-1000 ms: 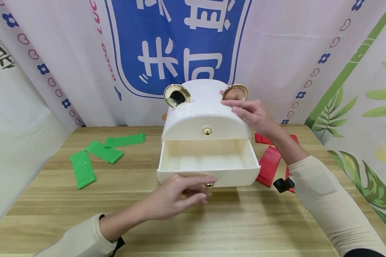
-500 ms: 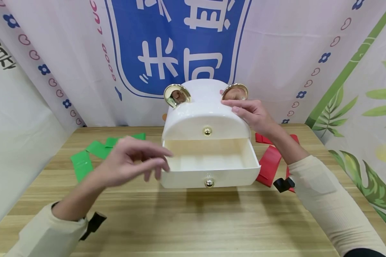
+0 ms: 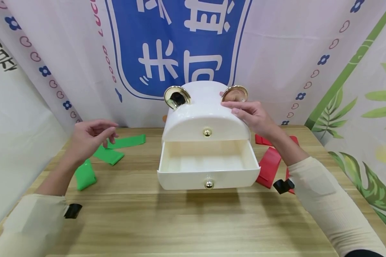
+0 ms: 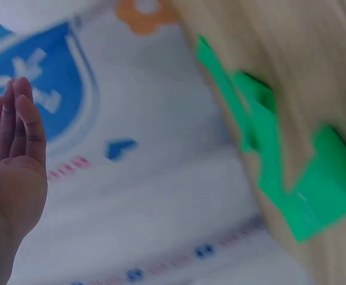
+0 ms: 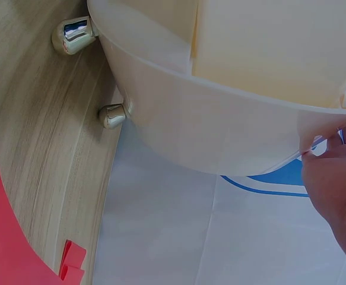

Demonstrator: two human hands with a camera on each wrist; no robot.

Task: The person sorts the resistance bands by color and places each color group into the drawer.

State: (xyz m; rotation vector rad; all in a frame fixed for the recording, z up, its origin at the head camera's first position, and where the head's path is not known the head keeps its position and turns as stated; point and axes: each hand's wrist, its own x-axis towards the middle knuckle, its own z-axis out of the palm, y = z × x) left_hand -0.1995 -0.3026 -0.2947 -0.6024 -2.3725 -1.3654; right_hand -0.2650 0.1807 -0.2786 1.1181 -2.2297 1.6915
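Note:
A white two-drawer storage box (image 3: 206,103) with gold ear-like discs on top stands at the table's middle. Its lower drawer (image 3: 209,179) is pulled out, with only its bare cream inside showing. My right hand (image 3: 255,116) rests on the box's upper right side, beside the right gold disc; in the right wrist view its thumb lies against the curved wall. My left hand (image 3: 91,139), holding nothing, is above the green flat bands (image 3: 107,155), fingers loosely bent, and hides part of them. The left wrist view shows the same bands blurred at right.
Several red flat bands (image 3: 270,166) lie right of the box, partly behind my right forearm. The upper drawer, with a gold knob (image 3: 207,133), is closed. A printed cloth (image 3: 270,71) hangs behind the wooden table (image 3: 180,228). Gold feet (image 5: 112,116) hold the box up.
My left hand has left the lower drawer's front knob and swung left and back over the green bands. The right hand and the open drawer have stayed in place.

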